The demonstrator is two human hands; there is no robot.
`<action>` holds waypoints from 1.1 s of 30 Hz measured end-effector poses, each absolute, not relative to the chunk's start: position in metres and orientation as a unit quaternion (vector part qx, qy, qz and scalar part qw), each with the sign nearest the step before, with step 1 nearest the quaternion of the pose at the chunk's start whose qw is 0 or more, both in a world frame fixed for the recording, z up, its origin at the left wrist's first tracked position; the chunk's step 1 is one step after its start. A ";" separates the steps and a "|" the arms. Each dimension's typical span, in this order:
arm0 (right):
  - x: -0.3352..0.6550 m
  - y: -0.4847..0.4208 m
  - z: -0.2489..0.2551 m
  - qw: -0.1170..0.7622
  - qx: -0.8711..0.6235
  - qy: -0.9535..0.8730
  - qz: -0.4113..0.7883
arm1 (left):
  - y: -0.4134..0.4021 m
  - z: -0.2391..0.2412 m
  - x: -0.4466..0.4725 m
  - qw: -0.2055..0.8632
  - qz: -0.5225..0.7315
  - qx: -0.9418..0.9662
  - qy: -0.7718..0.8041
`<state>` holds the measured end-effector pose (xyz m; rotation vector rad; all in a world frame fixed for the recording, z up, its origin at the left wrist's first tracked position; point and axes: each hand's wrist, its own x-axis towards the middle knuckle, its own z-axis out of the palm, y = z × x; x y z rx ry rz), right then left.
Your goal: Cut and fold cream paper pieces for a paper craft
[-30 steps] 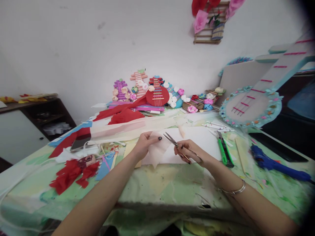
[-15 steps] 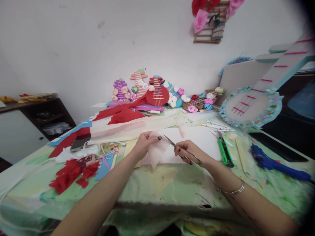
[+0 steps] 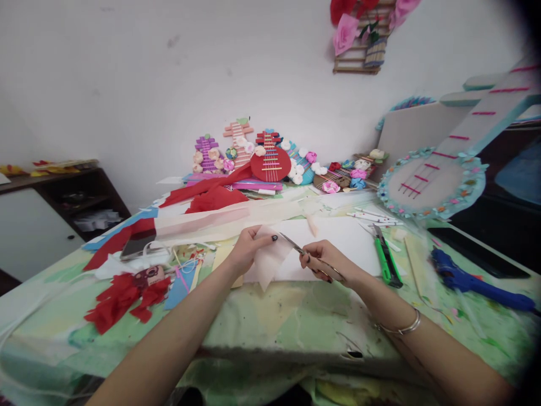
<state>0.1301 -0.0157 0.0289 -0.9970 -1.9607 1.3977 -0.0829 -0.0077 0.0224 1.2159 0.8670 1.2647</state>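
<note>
My left hand pinches a pale cream piece of thin paper just above the table's near middle. My right hand grips small scissors, fingers through the handles. The blades point left and up, with their tips at the paper's right edge. A white sheet lies on the table under both hands.
A green utility knife and a blue glue gun lie to the right. Red crepe scraps and a phone are at the left. Small craft guitars with foam flowers line the wall; a large one leans at the right.
The scissor blades, apart one second ago, have come together at the paper's edge. Both hands stay in almost the same place.
</note>
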 end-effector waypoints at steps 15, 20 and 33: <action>0.130 -0.016 0.029 0.263 -0.382 -0.721 0.515 | -0.010 0.025 -0.083 0.565 0.537 0.511 0.363; 0.129 -0.017 0.031 0.268 -0.386 -0.716 0.517 | -0.009 0.024 -0.083 0.562 0.536 0.513 0.366; 0.130 -0.014 0.027 0.269 -0.400 -0.713 0.509 | -0.008 0.023 -0.084 0.566 0.536 0.511 0.362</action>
